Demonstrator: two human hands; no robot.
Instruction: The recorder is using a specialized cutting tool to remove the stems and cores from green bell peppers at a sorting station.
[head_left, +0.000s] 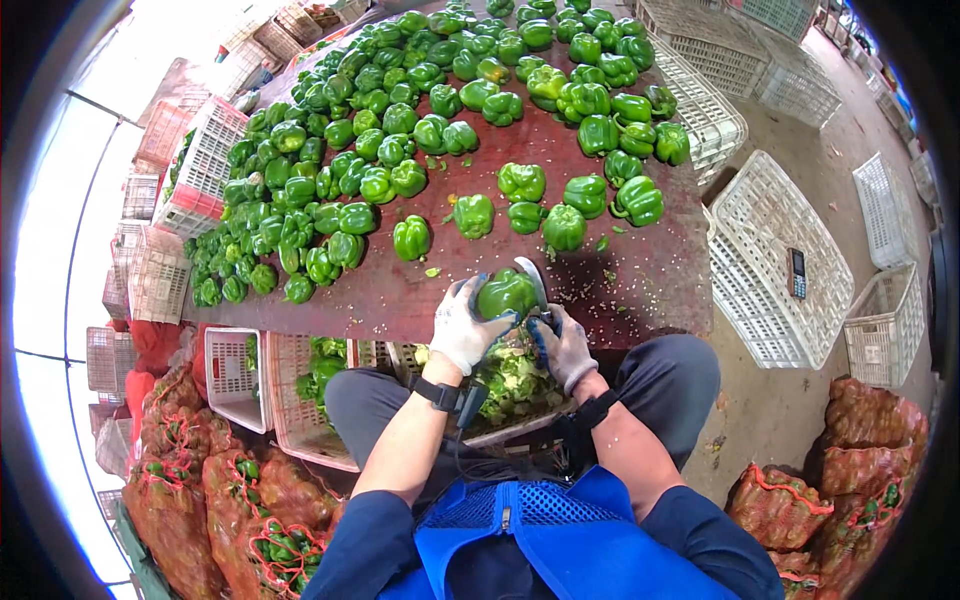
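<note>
Both my hands wear light work gloves and meet above the near edge of a dark red table (640, 280). My left hand (463, 330) is wrapped round a green bell pepper (507, 295). In my right hand (562, 346) is a knife with a curved, pale blade (533, 280), its blade up against the pepper's right side; its handle is hidden in the glove. Several loose green peppers lie just beyond, the closest being a pepper (565, 228) and another (411, 238). Small seeds and green scraps are scattered round my hands.
A large heap of green peppers (330, 160) covers the table's left and far parts. Below my hands, a crate (310, 400) holds peppers and trimmings (510, 385). White crates (780, 260) stand at right, one bearing a phone (797, 273). Red mesh sacks (165, 500) flank me.
</note>
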